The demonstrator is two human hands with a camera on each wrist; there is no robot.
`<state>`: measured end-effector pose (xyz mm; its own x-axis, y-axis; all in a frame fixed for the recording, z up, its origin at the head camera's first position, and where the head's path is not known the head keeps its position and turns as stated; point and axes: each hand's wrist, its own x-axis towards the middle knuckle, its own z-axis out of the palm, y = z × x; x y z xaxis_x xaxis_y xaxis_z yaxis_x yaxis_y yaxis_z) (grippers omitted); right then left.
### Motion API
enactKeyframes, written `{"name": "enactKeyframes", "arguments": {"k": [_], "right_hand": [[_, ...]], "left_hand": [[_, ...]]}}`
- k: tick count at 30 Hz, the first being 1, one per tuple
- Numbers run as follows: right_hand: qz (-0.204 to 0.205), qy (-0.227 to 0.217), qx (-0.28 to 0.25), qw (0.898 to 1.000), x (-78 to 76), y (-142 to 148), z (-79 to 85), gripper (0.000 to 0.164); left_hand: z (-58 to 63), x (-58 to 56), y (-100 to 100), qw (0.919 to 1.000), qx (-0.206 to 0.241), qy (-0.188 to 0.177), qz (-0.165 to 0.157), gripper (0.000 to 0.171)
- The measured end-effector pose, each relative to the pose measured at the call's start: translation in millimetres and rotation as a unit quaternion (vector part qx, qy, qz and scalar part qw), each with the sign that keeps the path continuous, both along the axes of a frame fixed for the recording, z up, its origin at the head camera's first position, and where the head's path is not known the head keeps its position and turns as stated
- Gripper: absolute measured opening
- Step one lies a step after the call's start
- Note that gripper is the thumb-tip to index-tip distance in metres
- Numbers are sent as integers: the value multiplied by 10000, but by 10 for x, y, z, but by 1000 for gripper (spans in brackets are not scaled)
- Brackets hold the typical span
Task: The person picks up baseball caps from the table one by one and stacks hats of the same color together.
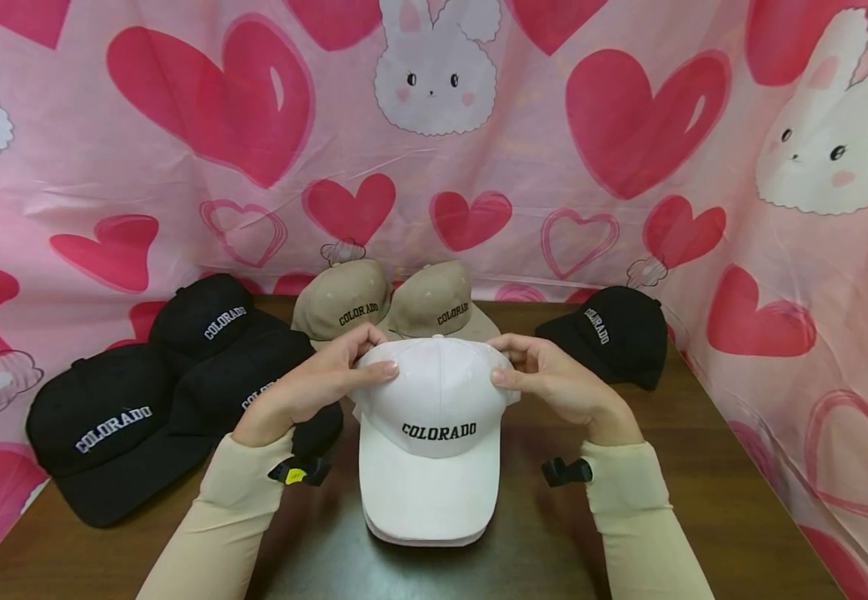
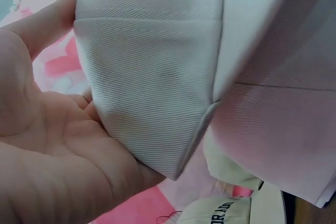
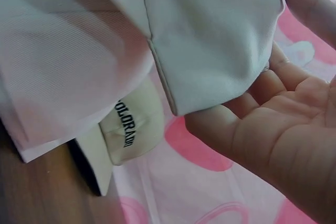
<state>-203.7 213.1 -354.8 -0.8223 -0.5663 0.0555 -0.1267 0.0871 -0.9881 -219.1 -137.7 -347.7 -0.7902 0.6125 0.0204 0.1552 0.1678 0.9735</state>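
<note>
Brown table (image 1: 726, 517), wood showing wide toward right edge; 3 black caps (image 1: 202, 392) crowd left edge; left hand (image 1: 321, 379), right hand (image 1: 565, 383) pinching white cap (image 1: 437, 400)!

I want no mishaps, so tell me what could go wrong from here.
The left hand and right hand hold the white cap by its crown's sides, so its brim might dip if either grip slips. Squeezing there could also crease the crown. The tan caps sit beyond it; pushing the hands farther that way might knock them.
</note>
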Motion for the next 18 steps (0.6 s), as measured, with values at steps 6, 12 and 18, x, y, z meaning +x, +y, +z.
{"name": "enactKeyframes", "arguments": {"k": [6, 12, 18], "right_hand": [[77, -434, 61, 9990, -64, -12, -100, 48], [98, -610, 231, 9978, -102, -30, -181, 47], [95, -526, 560, 9970, -128, -37, -231, 44]], "left_hand": [[-53, -43, -17, 9994, -318, -121, 7, 41], [-116, -76, -22, 9976, -682, -68, 22, 39], [-148, -84, -26, 9955, -950, 41, 49, 36]]}}
